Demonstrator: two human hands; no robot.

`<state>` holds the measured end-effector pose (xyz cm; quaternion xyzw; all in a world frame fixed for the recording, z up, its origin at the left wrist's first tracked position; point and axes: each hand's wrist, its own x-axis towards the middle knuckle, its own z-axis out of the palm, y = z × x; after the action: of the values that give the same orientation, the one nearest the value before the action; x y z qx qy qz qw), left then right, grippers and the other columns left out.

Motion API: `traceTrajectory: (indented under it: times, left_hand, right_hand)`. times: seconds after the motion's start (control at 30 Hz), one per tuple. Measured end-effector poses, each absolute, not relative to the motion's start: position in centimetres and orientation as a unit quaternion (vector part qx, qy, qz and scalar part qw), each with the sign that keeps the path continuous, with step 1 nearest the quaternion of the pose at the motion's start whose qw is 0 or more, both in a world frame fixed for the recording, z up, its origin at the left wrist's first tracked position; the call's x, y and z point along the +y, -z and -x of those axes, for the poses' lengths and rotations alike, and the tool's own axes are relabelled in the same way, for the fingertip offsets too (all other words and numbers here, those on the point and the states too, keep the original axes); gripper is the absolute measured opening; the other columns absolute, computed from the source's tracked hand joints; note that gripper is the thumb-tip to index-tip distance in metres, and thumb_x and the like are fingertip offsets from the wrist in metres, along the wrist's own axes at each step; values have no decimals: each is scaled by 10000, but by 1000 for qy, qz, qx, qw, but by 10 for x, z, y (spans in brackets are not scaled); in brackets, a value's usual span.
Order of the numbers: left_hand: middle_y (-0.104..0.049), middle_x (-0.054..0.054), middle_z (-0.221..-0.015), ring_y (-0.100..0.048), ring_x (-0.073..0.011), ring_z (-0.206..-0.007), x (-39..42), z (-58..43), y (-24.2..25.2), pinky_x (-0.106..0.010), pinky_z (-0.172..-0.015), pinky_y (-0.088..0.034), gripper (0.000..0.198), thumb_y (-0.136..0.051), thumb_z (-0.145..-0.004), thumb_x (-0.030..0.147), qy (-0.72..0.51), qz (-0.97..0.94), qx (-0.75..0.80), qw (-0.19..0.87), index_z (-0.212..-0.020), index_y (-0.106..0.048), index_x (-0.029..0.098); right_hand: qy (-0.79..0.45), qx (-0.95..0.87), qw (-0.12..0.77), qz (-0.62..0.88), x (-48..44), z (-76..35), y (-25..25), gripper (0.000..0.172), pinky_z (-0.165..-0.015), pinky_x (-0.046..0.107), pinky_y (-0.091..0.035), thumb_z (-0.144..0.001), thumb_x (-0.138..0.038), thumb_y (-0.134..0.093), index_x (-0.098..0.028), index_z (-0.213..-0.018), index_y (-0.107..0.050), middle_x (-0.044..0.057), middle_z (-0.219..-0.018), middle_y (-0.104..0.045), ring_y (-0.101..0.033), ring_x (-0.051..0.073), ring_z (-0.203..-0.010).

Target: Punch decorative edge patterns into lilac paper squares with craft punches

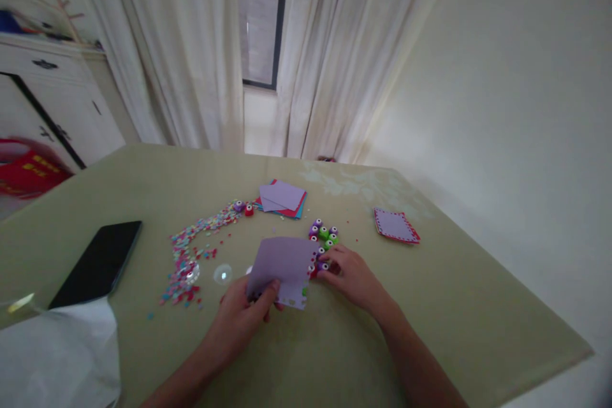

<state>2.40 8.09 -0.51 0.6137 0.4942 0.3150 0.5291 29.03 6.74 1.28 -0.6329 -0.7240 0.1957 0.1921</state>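
Observation:
My left hand (248, 306) pinches a curved sheet of purple paper (287, 261) at its lower left, thumb on top. Notches and small holes run along the paper's right and lower edges. Just right of the sheet, my right hand (351, 274) curls its thumb and fingertips around a small purple googly-eyed piece (324, 266). Several similar pieces in green, purple and red, such as a green googly-eyed piece (324, 233), cluster beyond the fingers. The paper partly hides some of them and the fingers of my left hand beneath.
Paper confetti (184, 261) spreads left, near a clear round disc (222, 274). Behind lie a stack of coloured paper (283, 196) and two googly-eyed pieces (243, 208). Punched-edge cards (396, 225) sit right. A phone (98, 261) and white sheet (62, 357) occupy the table's left.

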Motion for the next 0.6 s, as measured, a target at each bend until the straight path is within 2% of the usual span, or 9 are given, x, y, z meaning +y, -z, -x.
traceTrajectory:
  times: [0.13,0.23,0.37,0.43,0.5,0.6]
  left_hand:
    - [-597,15,-542,-580,-171,-538,77,-25,5,-258,-540,-414,506,-522,-914,605,-320,-620,476,535,-633,-656,206]
    - [-634,6,-572,-590,-165,-549,76,-25,5,-254,-556,-423,538,-474,-966,599,-330,-630,456,534,-666,-671,198]
    - [-663,3,-614,-587,-156,-546,78,-25,11,-247,-553,-429,488,-508,-981,557,-345,-644,431,530,-709,-678,189]
    - [-671,0,-647,-589,-159,-571,82,-24,16,-245,-555,-431,432,-570,-956,544,-364,-640,431,523,-754,-691,182]
    - [-679,-4,-693,-588,-161,-603,86,-23,18,-240,-554,-431,376,-629,-922,527,-386,-629,427,522,-833,-709,171]
    - [-658,4,-681,-565,-152,-577,92,-21,18,-235,-527,-426,364,-676,-880,524,-405,-602,425,541,-888,-710,161]
  right_hand:
    - [-98,-761,183,614,88,-268,-21,85,-937,411,-488,-924,-155,-655,-169,-976,-722,111,-1019,-683,-627,280,-997]
    - [-106,-811,183,545,123,-244,-28,139,-984,407,-475,-920,-114,-648,-161,-1018,-734,125,-1056,-697,-620,293,-1062]
    - [-122,-831,198,506,188,-202,-22,443,-1082,355,-429,-923,-119,-693,-129,-1360,-620,140,-1334,-637,-573,268,-1240]
    - [-130,-832,214,495,216,-180,-13,568,-1108,352,-405,-907,-101,-706,-148,-1450,-546,128,-1450,-567,-536,256,-1290]
    - [-143,-828,227,493,235,-161,-2,580,-1069,386,-431,-867,-85,-732,-147,-1420,-570,121,-1392,-602,-565,263,-1220]
    - [-170,-814,256,493,248,-144,11,444,-965,366,-470,-787,-33,-748,-155,-1209,-685,65,-1139,-698,-607,239,-1050]
